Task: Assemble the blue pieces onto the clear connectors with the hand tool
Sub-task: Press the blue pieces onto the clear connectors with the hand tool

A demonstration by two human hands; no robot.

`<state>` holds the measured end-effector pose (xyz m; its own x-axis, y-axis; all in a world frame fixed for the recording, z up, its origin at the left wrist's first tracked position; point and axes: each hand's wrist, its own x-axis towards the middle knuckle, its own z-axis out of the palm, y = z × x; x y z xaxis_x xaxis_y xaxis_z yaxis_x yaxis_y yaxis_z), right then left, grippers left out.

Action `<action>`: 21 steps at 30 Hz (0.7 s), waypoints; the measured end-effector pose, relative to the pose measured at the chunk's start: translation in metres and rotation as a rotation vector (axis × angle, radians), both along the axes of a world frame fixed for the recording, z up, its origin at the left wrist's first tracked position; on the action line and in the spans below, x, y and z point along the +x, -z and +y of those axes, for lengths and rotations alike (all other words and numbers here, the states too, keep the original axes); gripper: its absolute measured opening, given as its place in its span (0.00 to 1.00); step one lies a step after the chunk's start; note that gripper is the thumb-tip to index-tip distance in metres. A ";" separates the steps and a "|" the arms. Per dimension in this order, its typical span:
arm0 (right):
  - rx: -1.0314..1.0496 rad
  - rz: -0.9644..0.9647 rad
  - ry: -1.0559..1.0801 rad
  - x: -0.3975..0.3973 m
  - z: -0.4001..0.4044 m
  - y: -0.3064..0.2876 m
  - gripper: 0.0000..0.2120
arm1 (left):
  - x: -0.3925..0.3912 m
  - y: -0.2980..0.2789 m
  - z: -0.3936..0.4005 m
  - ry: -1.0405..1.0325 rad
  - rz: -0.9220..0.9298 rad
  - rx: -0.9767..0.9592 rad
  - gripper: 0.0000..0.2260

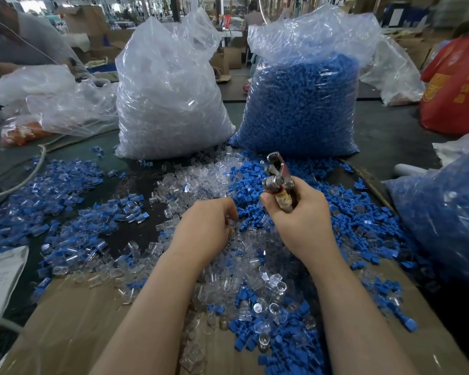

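— Blue pieces [257,182] and clear connectors [257,288] lie mixed on the worktop [73,320], centre frame. Which hand is nearer?

— Your left hand [206,226], fingers curled down into the pile; I can't tell what it pinches. Your right hand [298,212] grips the hand tool [278,174], its head pointing up-frame, just right of the left.

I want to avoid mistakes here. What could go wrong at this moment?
The left hand picks blind in a mixed pile, so it may lift the wrong piece. The hand tool in the right hand points up beside the left fingers and could pinch them.
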<state>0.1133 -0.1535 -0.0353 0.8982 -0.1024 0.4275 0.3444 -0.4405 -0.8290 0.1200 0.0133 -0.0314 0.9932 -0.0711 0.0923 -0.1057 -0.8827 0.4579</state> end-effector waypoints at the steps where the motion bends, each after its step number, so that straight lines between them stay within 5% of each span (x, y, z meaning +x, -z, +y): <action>1: 0.002 0.000 0.000 0.000 0.000 0.000 0.03 | 0.000 0.000 0.000 0.003 -0.002 0.009 0.10; 21: -0.013 0.005 0.020 0.000 0.000 0.001 0.04 | -0.002 0.002 -0.008 0.019 -0.079 0.142 0.11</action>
